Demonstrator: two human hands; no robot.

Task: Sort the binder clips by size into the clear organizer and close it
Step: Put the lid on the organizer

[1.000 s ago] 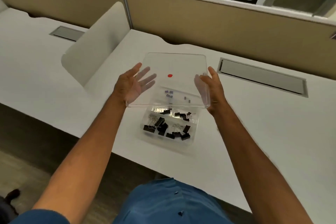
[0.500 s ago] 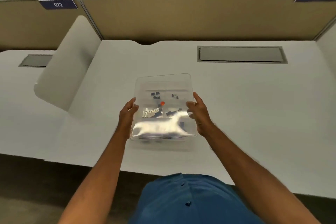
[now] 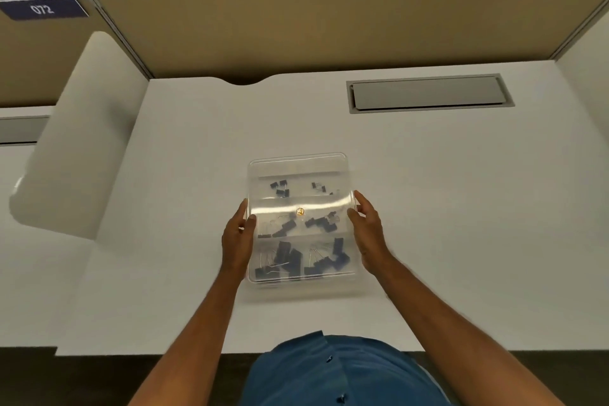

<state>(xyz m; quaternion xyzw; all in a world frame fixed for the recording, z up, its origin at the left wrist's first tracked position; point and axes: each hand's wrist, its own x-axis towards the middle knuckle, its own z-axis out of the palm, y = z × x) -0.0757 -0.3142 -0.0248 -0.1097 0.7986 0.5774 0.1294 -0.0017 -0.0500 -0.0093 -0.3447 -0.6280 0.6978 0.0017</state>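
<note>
The clear organizer [image 3: 298, 288] sits on the white desk in front of me, with its clear lid [image 3: 296, 168] lying flat over it. A small orange sticker [image 3: 300, 211] marks the lid's middle. Through the lid I see black binder clips [image 3: 290, 260]: large ones in the near row, medium ones in the middle, small ones [image 3: 280, 188] in the far row. My left hand [image 3: 238, 239] grips the lid's left edge, thumb on top. On the right edge, my right hand [image 3: 369, 231] holds the lid the same way.
The white desk [image 3: 461, 208] stretches to both sides of the organizer. A grey cable hatch [image 3: 428, 93] lies at the back right. A white rounded divider [image 3: 75, 158] stands on the left, and a beige partition [image 3: 329, 26] closes the back. The desk's front edge runs just before my body.
The lid came down from a tilted hold above the organizer to lie flat on it. Both hands followed it down to its side edges. My view shifted right.
</note>
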